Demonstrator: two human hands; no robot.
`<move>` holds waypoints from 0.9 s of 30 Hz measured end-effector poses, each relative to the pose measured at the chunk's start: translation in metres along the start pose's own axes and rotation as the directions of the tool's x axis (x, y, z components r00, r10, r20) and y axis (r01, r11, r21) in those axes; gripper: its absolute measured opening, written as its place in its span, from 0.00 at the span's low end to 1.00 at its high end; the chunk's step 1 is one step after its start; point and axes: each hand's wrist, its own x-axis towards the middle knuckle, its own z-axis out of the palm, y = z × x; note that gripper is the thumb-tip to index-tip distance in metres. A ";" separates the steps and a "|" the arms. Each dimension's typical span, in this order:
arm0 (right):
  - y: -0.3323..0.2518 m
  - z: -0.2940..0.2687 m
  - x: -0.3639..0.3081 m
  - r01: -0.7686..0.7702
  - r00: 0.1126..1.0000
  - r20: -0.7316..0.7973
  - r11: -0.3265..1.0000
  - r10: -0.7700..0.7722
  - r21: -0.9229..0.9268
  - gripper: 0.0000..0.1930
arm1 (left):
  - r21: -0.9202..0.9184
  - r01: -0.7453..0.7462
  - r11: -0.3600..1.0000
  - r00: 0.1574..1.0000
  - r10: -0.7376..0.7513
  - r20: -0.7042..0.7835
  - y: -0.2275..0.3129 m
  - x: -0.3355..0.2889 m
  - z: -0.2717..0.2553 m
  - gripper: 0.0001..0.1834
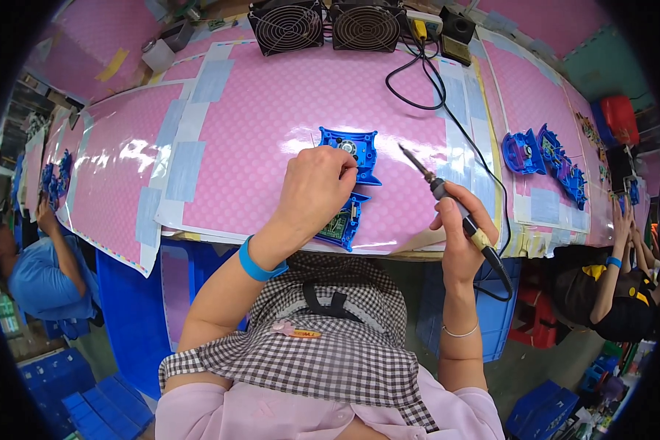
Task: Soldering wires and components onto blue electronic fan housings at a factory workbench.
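Two hands at work: left hand (317, 189) is pinched on blue plastic housing (350, 183) on pink counter (257, 110); soldering iron (447, 202) is gripped by right hand (458, 227), just right of it.

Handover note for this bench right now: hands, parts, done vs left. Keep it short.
Left hand: resting on the blue plastic housing at the table's near edge, fingers pinching a thin wire at the part; blue wristband on that arm.
Right hand: gripping the soldering iron, tip raised just right of the housing, not touching it.
Parts: a green circuit board shows in the housing's lower half, partly under the left hand. More blue housings lie to the right on the pink table mat.
Done: cannot tell which joints are soldered; the hand hides them.
Left: probably bring the tip to the wire.
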 end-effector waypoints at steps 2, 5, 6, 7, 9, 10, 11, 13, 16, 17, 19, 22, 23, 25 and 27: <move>0.003 -0.005 -0.002 0.021 0.999 -0.026 1.000 -0.021 -0.006 0.12 | 0.000 -0.003 1.000 1.000 0.003 0.000 0.000 0.000 0.000 0.08; 0.003 -0.008 -0.003 0.056 0.996 -0.075 0.998 -0.056 -0.008 0.13 | 0.001 -0.006 1.000 1.000 0.006 0.000 0.000 0.000 0.000 0.08; 0.003 -0.010 -0.004 0.067 0.994 -0.085 0.997 -0.069 -0.024 0.13 | 0.003 -0.006 1.000 1.000 0.006 0.001 0.000 0.000 0.000 0.08; 0.003 -0.013 -0.003 0.079 0.992 -0.095 0.996 -0.083 -0.040 0.13 | 0.003 -0.007 1.000 1.000 0.007 -0.001 0.000 0.001 0.000 0.08; 0.006 -0.015 -0.003 0.092 0.990 -0.099 0.995 -0.095 -0.040 0.13 | -0.016 0.005 1.000 1.000 -0.005 0.002 -0.001 0.001 0.000 0.08; 0.007 -0.016 -0.004 0.104 0.988 -0.109 0.994 -0.107 -0.028 0.13 | -0.015 0.004 1.000 1.000 -0.004 0.000 -0.001 0.001 -0.001 0.08; 0.007 -0.017 -0.004 0.117 0.986 -0.119 0.993 -0.118 -0.015 0.13 | -0.004 -0.029 1.000 0.999 0.029 -0.034 -0.001 0.000 -0.002 0.07; 0.008 -0.024 -0.007 0.128 0.982 -0.136 0.992 -0.128 -0.007 0.13 | 0.003 -0.070 0.998 0.995 0.070 -0.066 0.004 -0.002 -0.008 0.07; 0.008 -0.040 -0.009 0.151 0.973 -0.178 0.988 -0.148 0.003 0.13 | -0.037 -0.079 0.996 0.973 0.069 -0.221 0.025 -0.016 -0.023 0.11; 0.005 -0.045 -0.010 0.170 0.967 -0.193 0.985 -0.165 0.010 0.12 | 0.028 -0.109 0.994 0.985 0.111 -0.130 0.030 -0.021 -0.023 0.13; 0.001 -0.047 -0.005 0.178 0.961 -0.215 0.984 -0.175 -0.002 0.12 | 0.066 -0.174 0.982 0.984 0.177 -0.031 0.036 -0.024 -0.017 0.15; -0.001 -0.037 0.012 0.216 0.968 -0.151 0.973 -0.201 0.086 0.11 | 0.339 -0.244 0.909 0.967 0.201 0.157 0.037 -0.020 -0.005 0.13; -0.005 -0.034 0.016 0.189 0.979 -0.097 0.976 -0.179 0.108 0.11 | 0.370 -0.253 0.894 0.965 0.208 0.157 0.032 -0.018 -0.005 0.10; -0.005 -0.042 0.024 0.164 0.986 -0.017 0.985 -0.163 0.056 0.11 | 0.397 -0.248 0.884 0.968 0.210 0.136 0.020 -0.014 -0.012 0.06; -0.002 -0.060 0.030 0.114 0.993 -0.036 0.993 -0.115 -0.030 0.11 | 0.404 -0.196 0.893 0.981 0.173 0.093 0.000 -0.011 -0.022 0.05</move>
